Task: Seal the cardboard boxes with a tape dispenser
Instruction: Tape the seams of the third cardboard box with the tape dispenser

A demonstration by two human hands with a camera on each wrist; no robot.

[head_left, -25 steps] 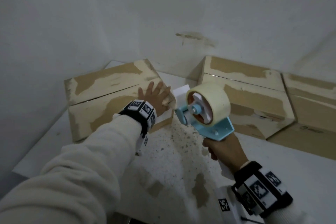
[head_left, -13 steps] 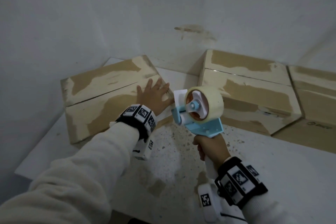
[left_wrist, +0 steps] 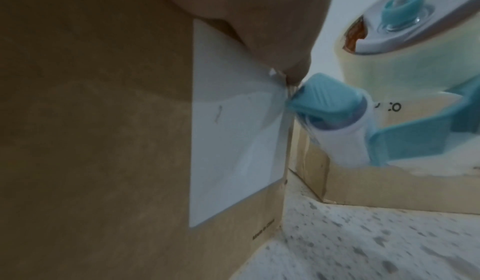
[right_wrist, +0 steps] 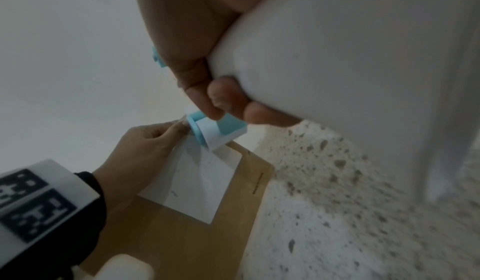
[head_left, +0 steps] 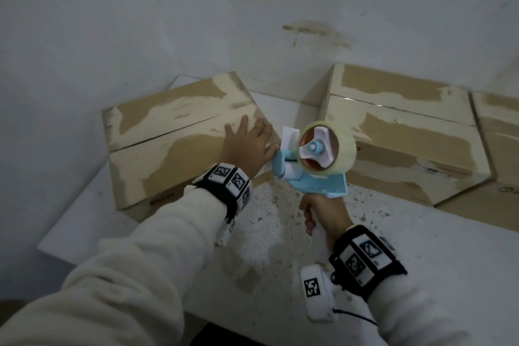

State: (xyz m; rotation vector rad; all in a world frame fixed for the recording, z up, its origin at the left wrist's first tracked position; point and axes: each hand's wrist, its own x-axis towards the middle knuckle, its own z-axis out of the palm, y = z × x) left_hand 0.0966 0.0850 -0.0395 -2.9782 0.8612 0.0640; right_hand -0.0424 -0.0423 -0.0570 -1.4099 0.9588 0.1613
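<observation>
A closed cardboard box (head_left: 168, 135) with worn pale patches sits at the left of the table. My left hand (head_left: 247, 143) lies flat on its near right corner, fingers straight, thumb at the edge. My right hand (head_left: 325, 213) grips the white handle of a light-blue tape dispenser (head_left: 317, 177) carrying a clear tape roll (head_left: 342, 154). The dispenser's nose (left_wrist: 327, 100) touches the upper edge of the box's side, beside a white label (left_wrist: 233, 141) and my left thumb (left_wrist: 293, 75). In the right wrist view the nose (right_wrist: 207, 128) meets the left hand (right_wrist: 140, 153) above the label (right_wrist: 192, 182).
A second closed box (head_left: 407, 132) stands against the wall right of the dispenser, and a third box (head_left: 500, 132) is cut off at the right edge. The speckled white table (head_left: 280, 233) lies between the boxes and me. Walls close in behind and to the left.
The right hand has carried the dispenser left, bringing its nose against the box's corner edge. The left hand stays flat on the box.
</observation>
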